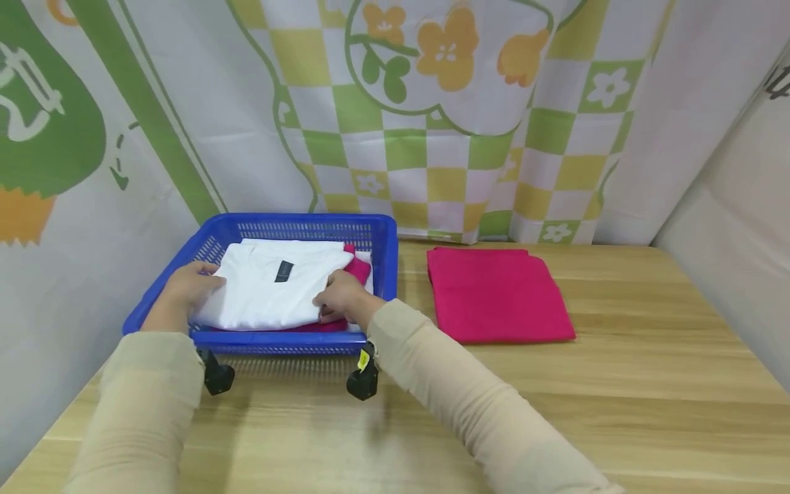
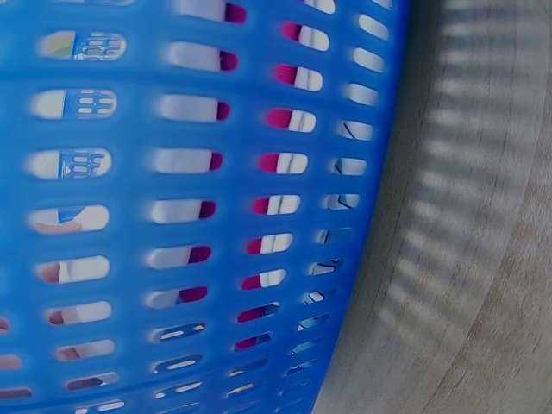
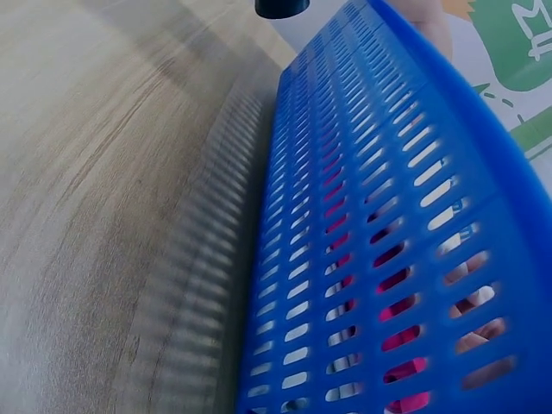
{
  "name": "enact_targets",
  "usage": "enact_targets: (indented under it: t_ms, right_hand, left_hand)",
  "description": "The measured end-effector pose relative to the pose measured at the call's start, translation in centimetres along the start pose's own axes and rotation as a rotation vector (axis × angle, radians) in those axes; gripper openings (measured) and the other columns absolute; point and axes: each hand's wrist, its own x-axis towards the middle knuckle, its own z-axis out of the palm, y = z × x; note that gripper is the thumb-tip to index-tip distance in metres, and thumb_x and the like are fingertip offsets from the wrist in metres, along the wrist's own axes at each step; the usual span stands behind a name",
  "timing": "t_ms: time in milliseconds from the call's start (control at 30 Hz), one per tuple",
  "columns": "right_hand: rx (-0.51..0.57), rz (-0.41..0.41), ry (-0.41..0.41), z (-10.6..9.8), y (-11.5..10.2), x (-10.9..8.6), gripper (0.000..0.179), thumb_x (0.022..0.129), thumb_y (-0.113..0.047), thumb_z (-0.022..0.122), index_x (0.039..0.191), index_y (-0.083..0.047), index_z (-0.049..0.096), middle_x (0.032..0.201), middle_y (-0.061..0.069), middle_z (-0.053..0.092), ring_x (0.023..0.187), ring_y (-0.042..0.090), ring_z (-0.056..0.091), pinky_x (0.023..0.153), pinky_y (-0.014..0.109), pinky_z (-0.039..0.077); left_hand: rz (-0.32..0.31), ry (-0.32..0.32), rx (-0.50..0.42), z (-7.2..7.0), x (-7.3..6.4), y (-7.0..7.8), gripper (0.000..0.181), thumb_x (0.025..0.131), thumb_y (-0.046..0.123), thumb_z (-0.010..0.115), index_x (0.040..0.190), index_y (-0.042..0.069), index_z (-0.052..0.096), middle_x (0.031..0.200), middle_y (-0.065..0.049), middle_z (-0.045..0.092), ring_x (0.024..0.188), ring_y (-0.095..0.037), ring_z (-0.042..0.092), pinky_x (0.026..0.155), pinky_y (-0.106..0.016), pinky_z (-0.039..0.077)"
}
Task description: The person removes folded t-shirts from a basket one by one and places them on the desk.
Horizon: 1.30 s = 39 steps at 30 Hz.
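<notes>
A folded white T-shirt [image 1: 265,295] with a dark neck label [image 1: 284,272] lies on top of the clothes in a blue plastic basket [image 1: 308,218]. My left hand [image 1: 185,288] holds its left edge, fingertips on the fabric. At its lower right side, my right hand [image 1: 347,296] pinches the edge between thumb and fingers. Folded red cloth [image 1: 359,269] shows beneath the shirt, with more white fabric at the right. Both wrist views look at the basket's slotted wall [image 3: 492,129]; bits of white, red and fingers show through the slots.
A folded red garment [image 1: 500,295] lies on the wooden table [image 1: 648,343] to the right of the basket. Patterned curtains [image 1: 432,151] hang behind and on the left side. Black wrist cameras [image 1: 363,379] hang below the forearms, in front of the basket.
</notes>
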Motion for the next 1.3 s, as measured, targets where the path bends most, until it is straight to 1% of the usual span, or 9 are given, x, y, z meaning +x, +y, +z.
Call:
enact_targets:
  t_ms: [333, 600, 833, 900, 1000, 1067, 1167, 1233, 1300]
  right_hand:
    - [0.106, -0.025, 0.046, -0.4, -0.1, 0.0, 0.024, 0.072, 0.015, 0.050, 0.078, -0.003, 0.037, 0.073, 0.012, 0.046, 0.051, 0.020, 0.048, 0.052, 0.032, 0.050]
    - [0.119, -0.069, 0.099, -0.5, -0.3, -0.1, 0.024, 0.069, 0.018, 0.047, 0.078, -0.002, 0.038, 0.072, 0.011, 0.046, 0.053, 0.022, 0.051, 0.055, 0.037, 0.050]
    - [0.158, -0.166, 0.034, -1.5, 3.9, 8.0, 0.032, 0.065, 0.015, 0.053, 0.087, -0.006, 0.043, 0.078, 0.011, 0.048, 0.057, 0.027, 0.057, 0.047, 0.038, 0.048]
    - [0.129, -0.156, 0.028, -2.0, 3.1, 7.2, 0.033, 0.067, 0.014, 0.056, 0.091, -0.006, 0.046, 0.082, 0.010, 0.049, 0.061, 0.028, 0.058, 0.051, 0.038, 0.049]
    - [0.084, -0.198, 0.024, -2.8, 1.1, 3.9, 0.029, 0.068, 0.015, 0.052, 0.091, -0.002, 0.045, 0.078, 0.009, 0.048, 0.059, 0.023, 0.056, 0.053, 0.036, 0.050]
    - [0.063, -0.186, 0.025, -3.3, -0.7, 1.1, 0.028, 0.071, 0.016, 0.052, 0.094, 0.001, 0.045, 0.077, 0.007, 0.047, 0.060, 0.020, 0.055, 0.059, 0.035, 0.050]
    - [0.067, -0.224, 0.007, -4.1, -1.8, -1.0, 0.027, 0.073, 0.017, 0.050, 0.096, 0.004, 0.043, 0.075, 0.005, 0.044, 0.059, 0.016, 0.050, 0.060, 0.033, 0.050]
    - [0.074, -0.243, -0.010, -4.8, -2.3, -1.8, 0.029, 0.074, 0.017, 0.050, 0.099, 0.005, 0.043, 0.074, 0.004, 0.043, 0.059, 0.014, 0.047, 0.058, 0.031, 0.048]
    - [0.076, -0.264, -0.020, -5.4, -2.6, -2.7, 0.032, 0.075, 0.016, 0.050, 0.104, 0.006, 0.042, 0.075, 0.004, 0.044, 0.062, 0.014, 0.046, 0.056, 0.030, 0.048]
  left_hand:
    - [0.007, 0.066, -0.018, 0.1, 0.2, -0.2, 0.048, 0.083, 0.016, 0.050, 0.123, -0.006, 0.036, 0.115, -0.031, 0.036, 0.094, -0.036, 0.043, 0.067, -0.036, 0.043]
    - [0.021, 0.064, -0.077, -0.2, -0.3, -0.1, 0.049, 0.086, 0.018, 0.046, 0.126, -0.007, 0.032, 0.114, -0.029, 0.037, 0.082, -0.026, 0.049, 0.061, -0.030, 0.046]
    - [0.042, 0.033, -0.198, -0.5, -0.8, 0.7, 0.053, 0.088, 0.016, 0.045, 0.131, -0.006, 0.024, 0.125, -0.032, 0.028, 0.065, -0.010, 0.050, 0.060, -0.029, 0.048]
    - [0.059, 0.031, -0.221, -0.5, -1.0, 1.0, 0.053, 0.088, 0.016, 0.044, 0.131, -0.006, 0.024, 0.125, -0.032, 0.029, 0.065, -0.007, 0.049, 0.060, -0.029, 0.048]
    - [0.099, 0.033, -0.277, -0.5, -1.2, 1.5, 0.049, 0.088, 0.015, 0.045, 0.129, -0.005, 0.027, 0.120, -0.030, 0.034, 0.063, -0.003, 0.050, 0.059, -0.027, 0.048]
    - [0.119, 0.028, -0.340, -0.4, -1.4, 1.8, 0.036, 0.087, 0.014, 0.046, 0.122, 0.004, 0.039, 0.113, -0.024, 0.038, 0.064, -0.002, 0.050, 0.059, -0.026, 0.048]
    - [0.131, 0.033, -0.428, -0.4, -1.8, 2.4, 0.017, 0.086, 0.012, 0.049, 0.100, 0.021, 0.047, 0.102, -0.012, 0.041, 0.063, -0.001, 0.051, 0.058, -0.023, 0.048]
    - [0.126, 0.035, -0.490, -0.3, -2.2, 2.9, 0.021, 0.085, 0.010, 0.050, 0.090, 0.029, 0.045, 0.094, -0.005, 0.041, 0.063, -0.001, 0.051, 0.056, -0.022, 0.048]
    - [0.132, 0.034, -0.565, -0.1, -2.6, 3.5, 0.022, 0.084, 0.007, 0.051, 0.089, 0.028, 0.045, 0.089, -0.002, 0.042, 0.062, -0.002, 0.051, 0.054, -0.022, 0.048]
